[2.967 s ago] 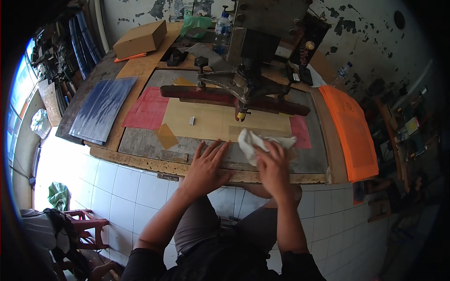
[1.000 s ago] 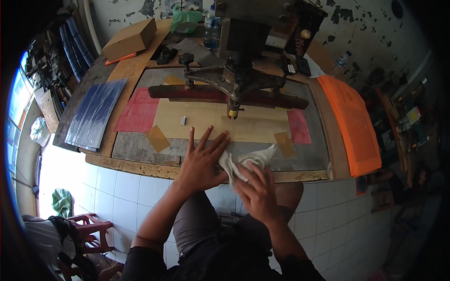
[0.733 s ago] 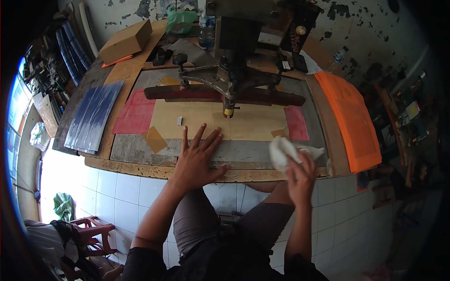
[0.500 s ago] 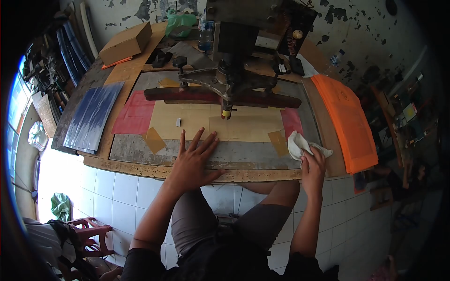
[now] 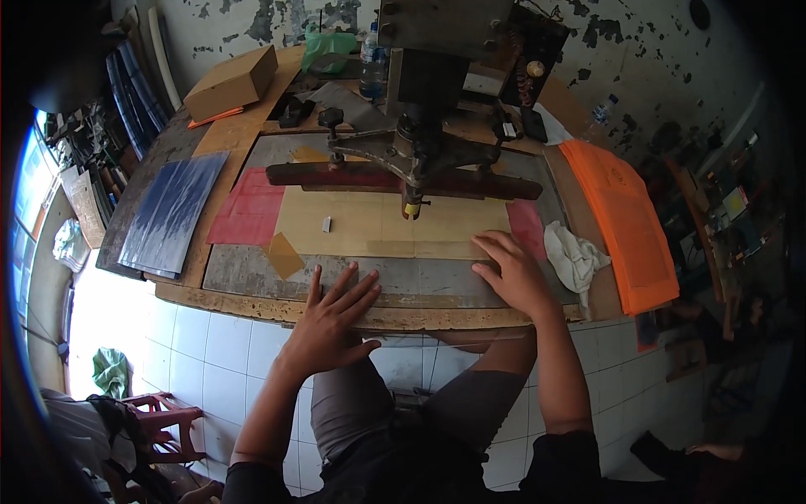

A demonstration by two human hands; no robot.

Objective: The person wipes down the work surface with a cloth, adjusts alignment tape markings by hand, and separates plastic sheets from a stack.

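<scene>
My left hand (image 5: 330, 323) lies open with fingers spread at the front edge of the grey work plate (image 5: 243, 270), holding nothing. Over the right end of the tan sheet (image 5: 353, 227), my right hand (image 5: 514, 273) is also open, thumb and fingers apart and empty. A crumpled white cloth (image 5: 575, 256) rests to the right of that hand. Pink sheets (image 5: 248, 206) show at both ends of the tan sheet. On the tan sheet sits a small white piece (image 5: 327, 224). The press's dark red bar (image 5: 353, 177) hangs across the sheet's back part.
A stack of orange sheets (image 5: 625, 223) lies at the right, blue plastic sheets (image 5: 174, 214) at the left. A cardboard box (image 5: 231, 84), a green bag (image 5: 326, 50) and a water bottle (image 5: 372, 67) stand at the back. The press head (image 5: 428, 84) rises over the middle.
My right hand has let go of the white cloth, leaving it on the right, and moved left to the tan sheet. My left hand has drawn back toward the table's front edge.
</scene>
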